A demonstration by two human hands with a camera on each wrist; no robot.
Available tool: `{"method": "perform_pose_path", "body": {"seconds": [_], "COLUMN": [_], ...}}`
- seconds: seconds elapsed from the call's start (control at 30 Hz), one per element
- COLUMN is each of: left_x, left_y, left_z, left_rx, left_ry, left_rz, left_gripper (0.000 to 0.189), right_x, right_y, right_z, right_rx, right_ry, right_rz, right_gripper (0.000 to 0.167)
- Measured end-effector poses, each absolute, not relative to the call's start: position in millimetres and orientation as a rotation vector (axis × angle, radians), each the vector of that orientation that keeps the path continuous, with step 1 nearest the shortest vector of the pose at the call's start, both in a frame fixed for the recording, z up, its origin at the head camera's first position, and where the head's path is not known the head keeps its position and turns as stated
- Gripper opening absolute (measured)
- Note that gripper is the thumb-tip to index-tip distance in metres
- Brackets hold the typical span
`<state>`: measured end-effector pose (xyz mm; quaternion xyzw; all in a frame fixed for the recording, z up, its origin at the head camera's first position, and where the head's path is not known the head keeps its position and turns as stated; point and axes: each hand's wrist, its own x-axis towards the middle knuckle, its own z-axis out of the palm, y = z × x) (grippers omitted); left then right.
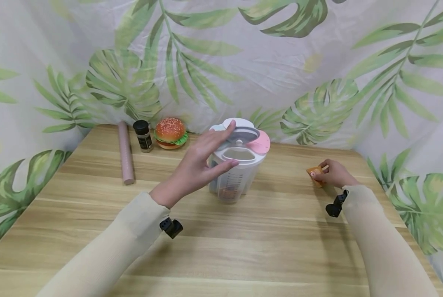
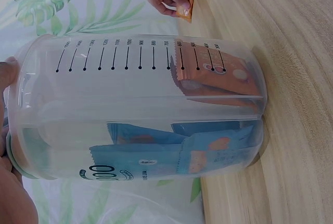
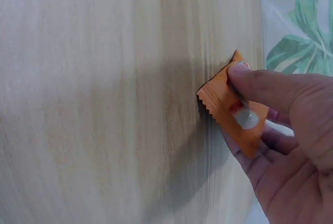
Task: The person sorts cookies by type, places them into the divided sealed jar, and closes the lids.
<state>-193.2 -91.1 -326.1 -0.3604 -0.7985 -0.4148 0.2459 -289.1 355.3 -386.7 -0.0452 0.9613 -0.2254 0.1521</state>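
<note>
A clear storage container (image 1: 230,185) with printed measuring marks stands upright mid-table, one white-and-grey flap (image 1: 247,133) of its lid tilted up above an opening. My left hand (image 1: 197,161) reaches over its top, fingers extended against the raised flap and thumb stretched toward the front rim. To the right, my right hand (image 1: 336,174) pinches a small orange snack packet (image 3: 221,96) between thumb and fingers, close to the tabletop. Through the container wall in the left wrist view, orange packets (image 2: 221,73) lie in one compartment and blue packets (image 2: 138,156) in another.
Left of the container, along the back, are a toy hamburger (image 1: 170,132), a black-capped seasoning jar (image 1: 143,136) and a long pinkish tube (image 1: 125,154). Behind the wooden table (image 1: 236,247) hangs a leaf-patterned cloth (image 1: 266,74). A pink flap (image 1: 260,144) lies closed on the lid.
</note>
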Motion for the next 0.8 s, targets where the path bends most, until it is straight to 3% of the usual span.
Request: {"method": "perform_pose_path", "body": {"seconds": [0.5,0.8], "left_x": [-193,-192], "left_y": [-90,-90], "left_z": [-327,-327], "left_rx": [-0.981,-0.975], "left_ry": [-2.177,-2.183], "left_rz": [-1.130,-1.125], "left_gripper": [0.082,0.082], "right_x": [-280,-267], "right_y": [351,326], "right_z": [-388,-376], "right_rx": [-0.119,-0.203], "right_ry": [2.732,2.782], "right_rz": [-1.042,-1.301], "right_gripper": [0.046,0.048]}}
